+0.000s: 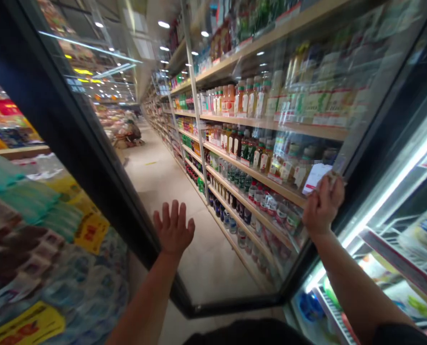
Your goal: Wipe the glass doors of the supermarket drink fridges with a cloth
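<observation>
Left hand (174, 231) presses smooth glass door (220, 163), right hand (323, 205) grips its edge.

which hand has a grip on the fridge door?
The right hand, curled over the right edge of the glass door. The left hand is open and splayed toward the pane.
</observation>
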A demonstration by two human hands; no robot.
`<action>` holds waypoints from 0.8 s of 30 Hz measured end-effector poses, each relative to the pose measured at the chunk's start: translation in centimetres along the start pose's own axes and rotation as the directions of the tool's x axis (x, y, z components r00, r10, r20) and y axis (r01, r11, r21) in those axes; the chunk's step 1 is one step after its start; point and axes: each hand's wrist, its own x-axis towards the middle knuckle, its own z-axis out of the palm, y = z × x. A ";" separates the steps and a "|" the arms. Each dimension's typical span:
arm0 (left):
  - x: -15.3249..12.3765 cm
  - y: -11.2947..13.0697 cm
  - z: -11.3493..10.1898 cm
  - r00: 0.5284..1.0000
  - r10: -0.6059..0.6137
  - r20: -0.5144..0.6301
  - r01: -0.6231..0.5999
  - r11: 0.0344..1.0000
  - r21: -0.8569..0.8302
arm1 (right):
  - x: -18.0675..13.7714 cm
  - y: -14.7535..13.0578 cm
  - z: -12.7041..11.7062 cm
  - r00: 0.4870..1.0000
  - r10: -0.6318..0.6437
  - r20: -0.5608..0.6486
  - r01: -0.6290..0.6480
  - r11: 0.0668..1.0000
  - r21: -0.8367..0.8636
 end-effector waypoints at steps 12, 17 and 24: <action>-0.2 0.8 -1.2 0.999 -0.042 0.013 0.041 0.999 0.023 | 1.7 -5.6 0.9 0.996 -0.090 0.018 0.087 0.989 0.117; 0.0 1.1 -1.8 0.999 -0.044 0.011 0.044 0.999 0.014 | 3.4 -10.8 1.5 0.977 -0.181 0.115 0.165 0.977 0.138; 0.1 1.1 -2.3 0.999 -0.027 0.023 0.027 1.000 0.006 | -0.7 -18.2 1.0 0.878 -0.381 0.290 0.294 0.907 0.300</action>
